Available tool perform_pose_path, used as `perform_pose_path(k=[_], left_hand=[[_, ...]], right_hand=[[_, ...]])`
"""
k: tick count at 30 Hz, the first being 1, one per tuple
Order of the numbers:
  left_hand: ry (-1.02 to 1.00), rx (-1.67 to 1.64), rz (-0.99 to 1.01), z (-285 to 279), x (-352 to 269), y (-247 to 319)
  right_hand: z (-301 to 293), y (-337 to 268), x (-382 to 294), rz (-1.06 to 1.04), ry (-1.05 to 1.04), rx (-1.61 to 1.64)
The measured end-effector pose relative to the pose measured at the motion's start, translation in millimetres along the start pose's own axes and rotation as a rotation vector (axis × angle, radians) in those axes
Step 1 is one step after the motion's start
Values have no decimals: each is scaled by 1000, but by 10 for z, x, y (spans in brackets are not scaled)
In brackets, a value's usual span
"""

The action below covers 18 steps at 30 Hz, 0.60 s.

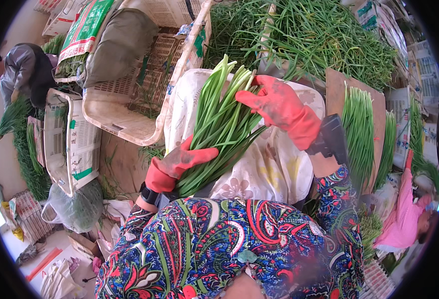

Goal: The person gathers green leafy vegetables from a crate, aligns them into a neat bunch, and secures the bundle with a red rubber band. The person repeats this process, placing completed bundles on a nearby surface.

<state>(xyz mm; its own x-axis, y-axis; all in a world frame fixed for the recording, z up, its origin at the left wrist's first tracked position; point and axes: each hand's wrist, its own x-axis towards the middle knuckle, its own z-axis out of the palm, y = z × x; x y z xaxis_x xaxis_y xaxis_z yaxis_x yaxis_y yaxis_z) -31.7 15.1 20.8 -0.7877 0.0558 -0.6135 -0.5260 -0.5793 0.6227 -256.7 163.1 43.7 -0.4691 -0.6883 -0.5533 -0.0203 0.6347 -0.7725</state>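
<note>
A loose bunch of long green leafy stalks with pale cut ends, which look like garlic chives (225,123), slants across my lap, pale ends pointing away from me. My left hand (178,162), in a soiled red rubber glove, grips the bunch near its dark leafy end, thumb across the top. At the pale end, my right hand (279,106), in a matching glove, has its thumb and curled fingers on the stalks along the right side. Some of its fingertips are hidden. Beneath the bunch lies a white flower-patterned cloth (238,183).
A white plastic crate (126,130) stands front left. Loose greens (328,37) are heaped ahead. Straightened chives (358,130) lie on a board (335,80) at my right. Another person (21,74) bends at far left; a person in pink (401,216) is at far right.
</note>
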Motion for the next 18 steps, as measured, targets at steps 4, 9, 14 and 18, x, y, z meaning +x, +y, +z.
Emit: perform_pose_path(k=[4,9,14,18], left_hand=[[-13,-121,9,-29,-13,-66],[-44,184,96,-382,40,-268],[-34,136,47,-498,33,-344],[9,68,0,-299,48,-287]], right_hand=[[84,-35,94,27,-11,184],[93,17,124,83,-141,300],[23,75,77,-93,-117,-10],[104,243,156,-697,306,-769]])
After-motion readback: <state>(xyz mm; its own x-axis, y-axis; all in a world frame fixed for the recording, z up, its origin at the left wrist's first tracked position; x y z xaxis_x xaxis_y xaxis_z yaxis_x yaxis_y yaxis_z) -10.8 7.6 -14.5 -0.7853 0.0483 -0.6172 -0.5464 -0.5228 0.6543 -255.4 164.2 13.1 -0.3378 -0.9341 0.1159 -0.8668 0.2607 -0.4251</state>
